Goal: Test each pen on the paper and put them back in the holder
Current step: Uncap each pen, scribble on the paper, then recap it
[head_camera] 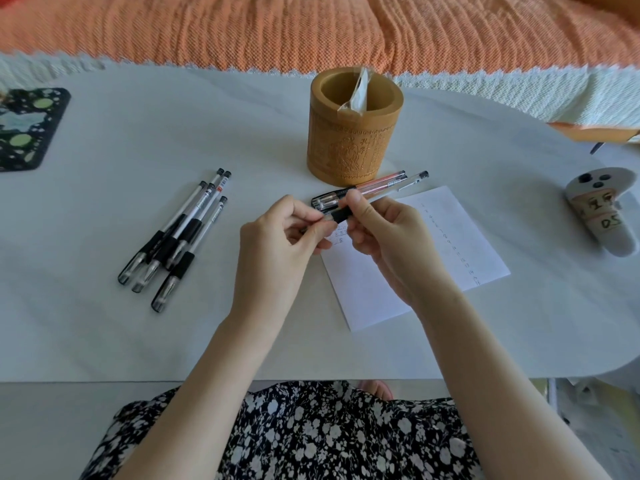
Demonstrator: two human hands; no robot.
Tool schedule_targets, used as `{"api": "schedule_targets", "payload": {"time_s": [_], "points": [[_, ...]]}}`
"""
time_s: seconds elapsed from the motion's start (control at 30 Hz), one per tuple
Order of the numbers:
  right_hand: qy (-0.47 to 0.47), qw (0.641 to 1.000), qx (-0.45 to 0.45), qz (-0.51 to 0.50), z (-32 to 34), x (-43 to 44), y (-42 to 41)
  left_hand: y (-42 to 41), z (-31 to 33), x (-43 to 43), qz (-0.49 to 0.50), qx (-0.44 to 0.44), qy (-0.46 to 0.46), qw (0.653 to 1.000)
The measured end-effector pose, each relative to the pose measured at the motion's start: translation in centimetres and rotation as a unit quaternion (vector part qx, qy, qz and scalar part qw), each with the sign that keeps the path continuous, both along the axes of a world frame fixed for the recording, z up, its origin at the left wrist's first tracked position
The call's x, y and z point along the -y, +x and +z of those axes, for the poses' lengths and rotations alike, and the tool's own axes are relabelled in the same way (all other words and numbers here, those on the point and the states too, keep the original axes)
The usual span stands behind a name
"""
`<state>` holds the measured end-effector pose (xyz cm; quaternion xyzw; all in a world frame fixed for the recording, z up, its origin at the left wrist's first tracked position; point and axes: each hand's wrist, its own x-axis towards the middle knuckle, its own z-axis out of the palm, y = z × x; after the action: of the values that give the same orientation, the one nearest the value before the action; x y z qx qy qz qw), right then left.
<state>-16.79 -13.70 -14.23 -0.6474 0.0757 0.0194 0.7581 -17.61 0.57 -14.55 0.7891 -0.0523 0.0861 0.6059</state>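
My right hand (384,237) grips a clear pen with a black grip (408,183) by its barrel, above the white paper (433,271). My left hand (277,237) pinches the pen's tip end, where a cap may sit; my fingers hide it. Two more pens (363,190), one with red ink, lie just behind my hands at the foot of the carved bamboo holder (353,140). The holder stands upright and has a folded white wrapper inside. Several capped pens (180,233) lie in a bunch on the table to the left.
A dark patterned pad (24,129) lies at the far left edge. A grey controller with labels (599,209) rests at the right. An orange blanket (311,26) runs along the back. The white table's front edge (138,381) is just over my lap.
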Motion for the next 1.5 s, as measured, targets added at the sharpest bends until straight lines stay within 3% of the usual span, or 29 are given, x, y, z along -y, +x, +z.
{"api": "schedule_targets", "payload": {"time_s": [0.1, 0.23, 0.37, 0.67, 0.83, 0.97, 1.5], "points": [[0.018, 1.0, -0.009, 0.011, 0.3, 0.6, 0.5, 0.7, -0.2, 0.1, 0.015, 0.012, 0.035, 0.999], [-0.082, 0.996, -0.015, -0.043, 0.3, 0.9, 1.6, 1.3, -0.3, 0.3, 0.023, 0.019, 0.087, 0.996], [-0.1, 0.988, -0.04, -0.112, -0.1, 0.7, 3.0, 1.7, -0.5, -0.7, 0.048, 0.024, 0.134, 0.989], [-0.147, 0.982, -0.035, -0.113, -0.1, 0.3, 3.1, 1.1, -0.6, -2.9, 0.077, 0.026, 0.197, 0.977], [-0.167, 0.981, -0.027, -0.096, 0.3, 0.5, 2.3, 0.9, -0.8, -4.8, 0.132, 0.051, 0.297, 0.944], [-0.19, 0.978, -0.005, -0.084, 0.5, 0.4, 1.6, 1.1, -1.0, -6.0, 0.152, 0.018, 0.344, 0.926], [-0.217, 0.975, 0.015, -0.042, 0.4, -0.2, 0.7, 1.1, -0.4, -5.9, 0.167, 0.017, 0.317, 0.934]]}}
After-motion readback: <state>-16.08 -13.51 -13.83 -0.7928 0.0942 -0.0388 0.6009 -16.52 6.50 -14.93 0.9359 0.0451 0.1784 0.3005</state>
